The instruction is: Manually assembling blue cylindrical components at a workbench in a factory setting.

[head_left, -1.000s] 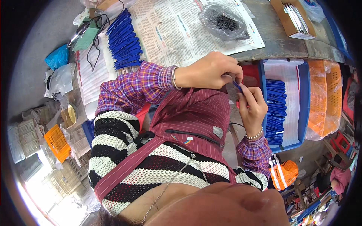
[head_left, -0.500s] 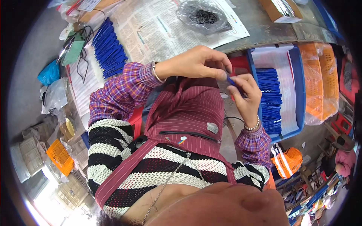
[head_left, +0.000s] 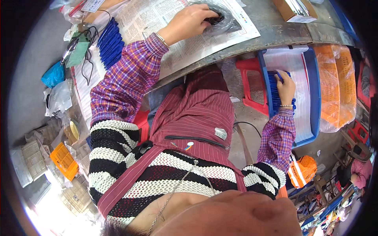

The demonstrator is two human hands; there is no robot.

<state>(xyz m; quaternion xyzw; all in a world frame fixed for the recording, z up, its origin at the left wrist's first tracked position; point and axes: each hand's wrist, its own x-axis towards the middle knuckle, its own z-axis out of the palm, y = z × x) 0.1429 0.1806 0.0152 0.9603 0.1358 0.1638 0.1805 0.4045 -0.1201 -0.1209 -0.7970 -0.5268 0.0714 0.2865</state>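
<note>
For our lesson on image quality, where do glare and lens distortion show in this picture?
Head view: white glare at lower left washes out detail around the pale crates; head view: the table has a front edge that bows, and black surrounds the image; head view: the clear bag catches pale highlights.

Print all over the newspaper (head_left: pixel 185 55) here, column upon column of tiny dark characters, and at this size not one can be made out! Small coloured dots run along its right-hand edge, no lettering to catch there. Up to the top left, a white card (head_left: pixel 93 4) carries lines of print, again too small. Across to the cardboard box (head_left: pixel 284 11): dark marks on its pale end, a blur. Down at the lower right, the orange-and-white bag (head_left: pixel 306 169) shows dark lettering on its white band, slanted, creased, and beyond reading.
</note>
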